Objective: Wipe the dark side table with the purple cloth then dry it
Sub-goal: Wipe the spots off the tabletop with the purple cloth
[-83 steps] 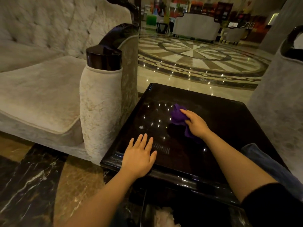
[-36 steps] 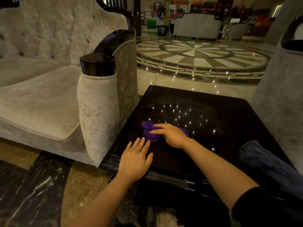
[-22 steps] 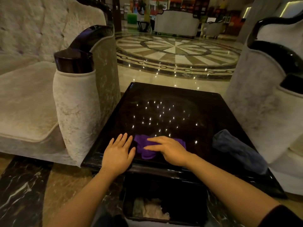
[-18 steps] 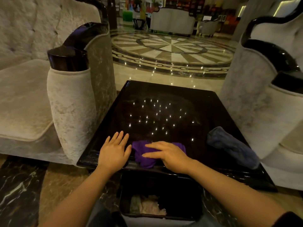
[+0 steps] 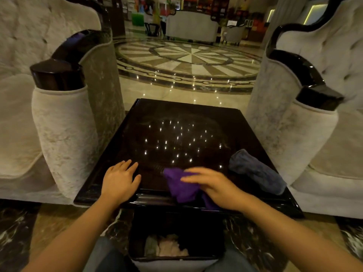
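Note:
The dark glossy side table [image 5: 176, 122] stands between two pale armchairs, its top reflecting small ceiling lights. My right hand [image 5: 215, 186] presses the crumpled purple cloth [image 5: 181, 186] flat against the table's near edge; part of the cloth hangs over the rim. My left hand [image 5: 119, 181] rests palm down on the near left part of the tabletop, fingers spread, holding nothing. A rolled grey-blue cloth [image 5: 257, 171] lies on the table's right side, apart from both hands.
A pale armchair's arm [image 5: 64, 122] flanks the table on the left, another [image 5: 306, 130] on the right. Below the table's near edge stands a dark bin [image 5: 174, 258] with crumpled waste inside. Beyond lies a patterned marble floor [image 5: 188, 61].
My right hand has dragged the purple cloth from the table's middle to the near edge, then a little rightwards. The view has shifted right. My left hand has stayed flat on the table.

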A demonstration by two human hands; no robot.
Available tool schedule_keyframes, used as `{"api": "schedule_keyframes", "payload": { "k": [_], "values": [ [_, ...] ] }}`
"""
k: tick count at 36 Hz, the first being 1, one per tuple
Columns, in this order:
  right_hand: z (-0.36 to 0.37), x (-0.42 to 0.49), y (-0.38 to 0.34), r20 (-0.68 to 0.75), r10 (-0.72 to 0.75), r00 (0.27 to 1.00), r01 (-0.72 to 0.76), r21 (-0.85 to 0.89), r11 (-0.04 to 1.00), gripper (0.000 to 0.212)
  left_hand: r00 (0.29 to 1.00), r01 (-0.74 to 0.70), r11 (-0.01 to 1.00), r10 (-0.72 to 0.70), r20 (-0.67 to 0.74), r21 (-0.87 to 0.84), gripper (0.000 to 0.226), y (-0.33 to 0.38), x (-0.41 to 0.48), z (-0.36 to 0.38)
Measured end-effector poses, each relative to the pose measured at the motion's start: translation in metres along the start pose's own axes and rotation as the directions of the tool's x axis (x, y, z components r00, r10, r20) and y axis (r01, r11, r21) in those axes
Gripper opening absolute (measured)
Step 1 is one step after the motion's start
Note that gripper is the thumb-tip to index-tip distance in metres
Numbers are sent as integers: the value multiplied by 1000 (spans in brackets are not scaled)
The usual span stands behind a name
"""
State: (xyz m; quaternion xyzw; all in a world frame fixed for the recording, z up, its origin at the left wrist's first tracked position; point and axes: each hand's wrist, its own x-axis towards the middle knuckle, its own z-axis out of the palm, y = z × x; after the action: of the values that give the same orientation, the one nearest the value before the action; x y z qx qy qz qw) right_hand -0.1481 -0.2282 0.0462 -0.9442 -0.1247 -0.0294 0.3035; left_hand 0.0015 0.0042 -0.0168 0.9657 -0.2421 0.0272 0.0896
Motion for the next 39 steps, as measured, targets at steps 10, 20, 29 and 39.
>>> {"api": "schedule_keyframes", "payload": {
  "k": [10,20,29,39],
  "values": [
    [-87,51,63,-474,253,843,-308,-40,951,45,995,75,994,-80,-65,-83,42,0,40,-5],
    [-104,82,163,-582,479,657,-642,-97,761,50,991,96,990,-85,105,-99,55,-10,54,13],
    [-88,100,223,-590,607,532,-804,-129,580,53,993,91,988,-79,92,-126,58,-11,53,12],
    [-93,108,241,-330,764,555,-832,-232,504,60,993,98,987,-88,85,-128,56,-8,52,13]
  ]
}}
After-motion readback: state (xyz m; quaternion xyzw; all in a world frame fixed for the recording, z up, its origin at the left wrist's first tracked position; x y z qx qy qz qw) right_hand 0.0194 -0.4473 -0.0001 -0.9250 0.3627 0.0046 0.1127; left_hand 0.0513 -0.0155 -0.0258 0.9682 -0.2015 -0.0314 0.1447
